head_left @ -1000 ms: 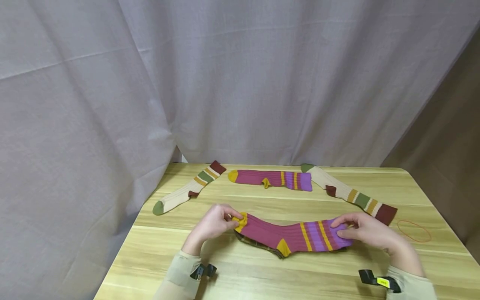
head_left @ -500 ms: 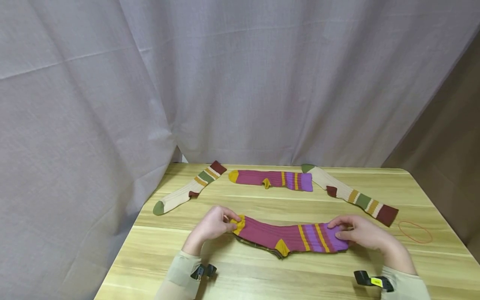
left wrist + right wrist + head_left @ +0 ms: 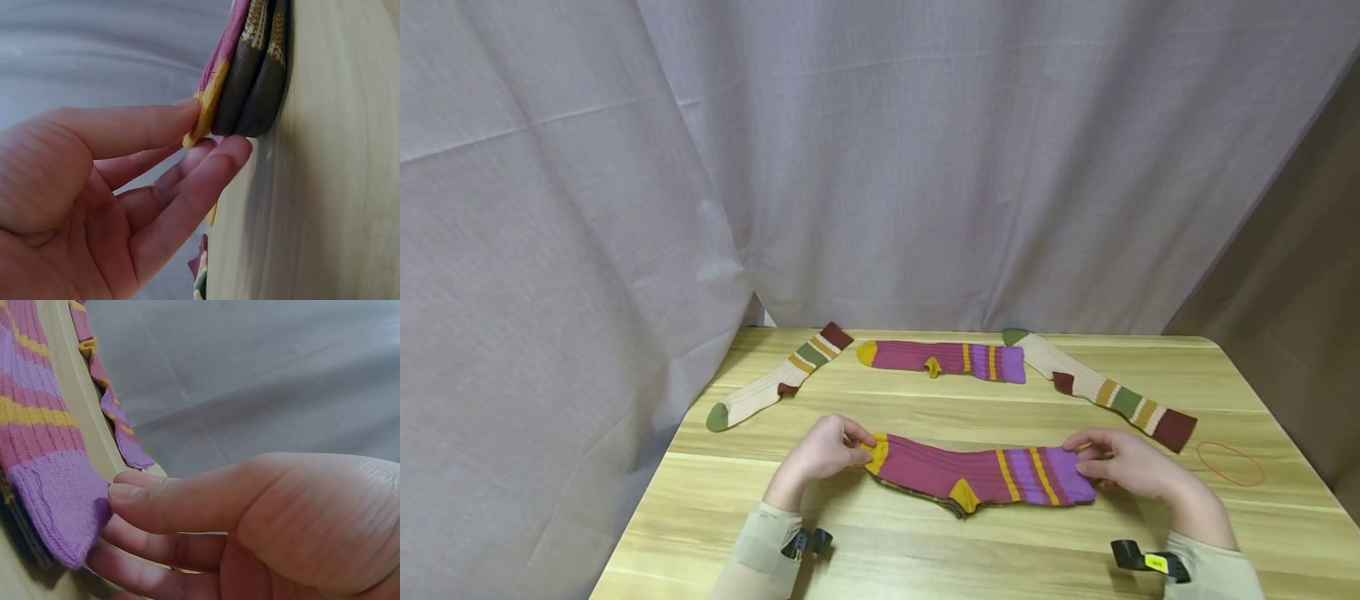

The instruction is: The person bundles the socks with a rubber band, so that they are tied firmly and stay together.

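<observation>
A magenta sock [image 3: 932,462] with yellow toe and heel and purple striped cuff lies stretched sideways on the table. Beneath it are dark grey-brown patterned socks [image 3: 247,81], stacked and mostly hidden, with two toes visible in the left wrist view. My left hand [image 3: 823,450] pinches the yellow toe, thumb on top and fingertips by the dark toes. At the other end, my right hand [image 3: 1123,467] holds the edge of the purple cuff [image 3: 62,500] between thumb and fingers.
A matching magenta sock [image 3: 902,354] lies at the back of the wooden table [image 3: 925,558]. Cream striped socks lie to its left [image 3: 752,398] and right [image 3: 1086,383]. An orange-red elastic band [image 3: 1230,463] is near the right edge. Grey curtain [image 3: 880,167] hangs behind.
Over the last second the cuff shifted slightly left and the magenta sock settled flatter over the dark ones. My right hand first moved left with it, then slid slightly right toward the cuff's edge.
</observation>
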`<state>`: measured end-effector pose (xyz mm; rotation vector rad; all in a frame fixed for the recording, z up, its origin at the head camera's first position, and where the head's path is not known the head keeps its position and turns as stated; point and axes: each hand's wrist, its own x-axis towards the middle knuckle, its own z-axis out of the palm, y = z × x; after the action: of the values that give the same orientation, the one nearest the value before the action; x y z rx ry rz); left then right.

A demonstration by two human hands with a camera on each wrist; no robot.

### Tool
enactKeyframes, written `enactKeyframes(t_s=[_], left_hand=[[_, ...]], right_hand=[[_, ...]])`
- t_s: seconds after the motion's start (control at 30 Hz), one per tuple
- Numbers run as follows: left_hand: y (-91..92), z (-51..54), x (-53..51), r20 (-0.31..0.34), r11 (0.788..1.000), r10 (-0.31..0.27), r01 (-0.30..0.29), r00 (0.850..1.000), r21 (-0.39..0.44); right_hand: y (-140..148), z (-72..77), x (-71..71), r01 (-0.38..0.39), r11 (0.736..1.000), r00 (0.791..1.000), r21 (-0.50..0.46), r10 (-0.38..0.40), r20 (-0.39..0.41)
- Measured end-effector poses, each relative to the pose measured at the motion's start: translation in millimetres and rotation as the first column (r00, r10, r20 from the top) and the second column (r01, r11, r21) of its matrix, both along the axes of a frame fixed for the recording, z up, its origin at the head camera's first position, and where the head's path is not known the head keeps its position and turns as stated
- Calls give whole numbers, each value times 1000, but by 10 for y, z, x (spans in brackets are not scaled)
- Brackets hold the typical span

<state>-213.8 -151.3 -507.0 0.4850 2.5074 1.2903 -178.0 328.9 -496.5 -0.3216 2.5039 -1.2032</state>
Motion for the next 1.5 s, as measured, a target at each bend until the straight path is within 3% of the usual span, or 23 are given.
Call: enactKeyframes(t_s=[0.17, 0.5, 0.93, 1.5], left_hand=[[-27, -19, -15, -4, 1000, 13, -13, 1000, -20], [-137, -41, -60, -1, 1000, 18, -18, 1000, 13], [-264, 2, -104, -23, 995, 91, -90, 996, 34], [-333, 52, -123, -32, 991, 125, -123, 992, 52]], right_hand=[[20, 12, -11, 6, 1000, 1000, 7, -6, -10], [54, 64, -24, 21, 999, 1000, 28, -21, -6], [63, 73, -35, 79, 988, 997, 135, -74, -36], [70, 55, -24, 85, 987, 995, 140, -78, -56]])
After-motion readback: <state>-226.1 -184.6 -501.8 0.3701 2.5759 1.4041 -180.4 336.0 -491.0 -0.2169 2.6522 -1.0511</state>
